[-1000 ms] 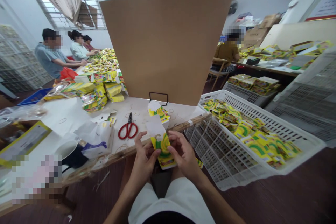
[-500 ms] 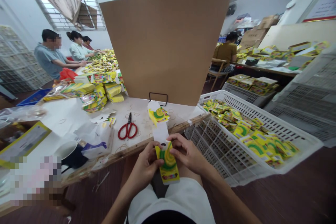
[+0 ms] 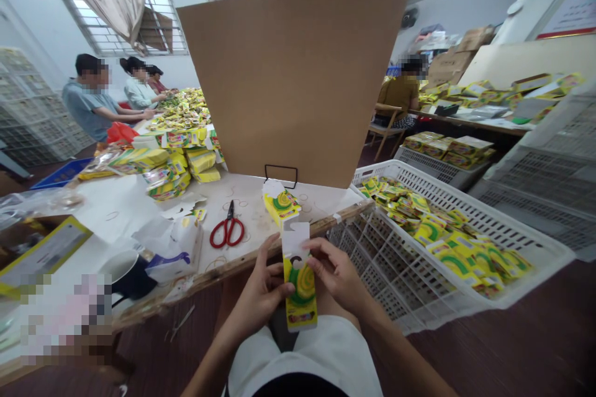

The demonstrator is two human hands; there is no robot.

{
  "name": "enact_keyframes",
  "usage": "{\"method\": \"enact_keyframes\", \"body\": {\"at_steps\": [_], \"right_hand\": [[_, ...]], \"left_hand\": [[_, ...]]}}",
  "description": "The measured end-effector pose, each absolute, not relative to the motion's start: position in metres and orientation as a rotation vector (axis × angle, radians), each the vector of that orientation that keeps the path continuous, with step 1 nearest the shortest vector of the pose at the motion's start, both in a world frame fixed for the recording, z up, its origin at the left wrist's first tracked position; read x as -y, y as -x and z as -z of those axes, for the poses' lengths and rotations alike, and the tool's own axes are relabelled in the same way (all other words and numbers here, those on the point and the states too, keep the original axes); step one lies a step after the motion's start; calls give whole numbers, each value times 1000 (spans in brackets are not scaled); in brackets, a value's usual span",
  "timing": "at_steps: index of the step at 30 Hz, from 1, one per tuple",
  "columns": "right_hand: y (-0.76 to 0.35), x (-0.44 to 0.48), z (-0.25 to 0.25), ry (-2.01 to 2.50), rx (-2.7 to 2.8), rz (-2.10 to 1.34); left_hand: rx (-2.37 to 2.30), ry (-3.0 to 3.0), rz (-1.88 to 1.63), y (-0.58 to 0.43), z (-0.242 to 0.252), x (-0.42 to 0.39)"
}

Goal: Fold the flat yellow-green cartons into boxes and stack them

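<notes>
- Both hands were on one yellow-and-green packet (image 3: 300,288), held upright over the lap, just in front of the table edge. Its white tab pointed up.
- The left hand (image 3: 261,294) pinched the packet's left edge – thumb across the printed front, fingers curled behind.
- The right hand (image 3: 338,273) gripped the right edge near the top, fingertips pressed on the card.
- Right behind the packet, a small stack of the same packets (image 3: 280,206) sat on the table (image 3: 251,198), close to a black wire stand (image 3: 281,167).
- Red scissors (image 3: 227,229) lay flat to the left of that stack, well clear of the hands, with a few rubber bands scattered about.
- A big cardboard sheet (image 3: 298,74) stood upright at the back of the table and blocked most of the view beyond.
- On the right, a white plastic crate (image 3: 372,254) leaned against the table corner – tilted, with loose packets (image 3: 447,236) heaped inside.
- Further left there were a dark cup (image 3: 125,273), torn paper and bundled piles of packets (image 3: 172,167).
- Room stuff: co-workers (image 3: 88,99) stood at a long table by the barred window (image 3: 158,12), another person (image 3: 403,93) sat on the far right, and the floor (image 3: 512,347) was dark wood.
</notes>
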State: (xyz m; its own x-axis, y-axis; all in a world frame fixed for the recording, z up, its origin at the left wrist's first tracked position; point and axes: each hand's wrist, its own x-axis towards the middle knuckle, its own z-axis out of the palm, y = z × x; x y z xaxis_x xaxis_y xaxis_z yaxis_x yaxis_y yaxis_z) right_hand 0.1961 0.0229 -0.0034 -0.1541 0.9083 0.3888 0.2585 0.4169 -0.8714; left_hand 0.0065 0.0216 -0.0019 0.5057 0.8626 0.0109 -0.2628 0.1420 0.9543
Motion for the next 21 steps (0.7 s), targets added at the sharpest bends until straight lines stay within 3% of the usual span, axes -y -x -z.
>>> {"method": "enact_keyframes", "body": {"at_steps": [5, 11, 17, 21], "right_hand": [[-200, -28, 6, 1012, 1612, -771], [-200, -28, -1, 1172, 1707, -1026], [-188, -27, 4, 1346, 1707, -841], [-184, -27, 12, 1262, 1650, -914]], "left_hand": [[-695, -1214, -916, -5, 5, -25], [-865, -1295, -955, -10, 12, -22], [-787, -1277, -941, -13, 10, -23], [-812, -1263, -945, -13, 5, -23]]}}
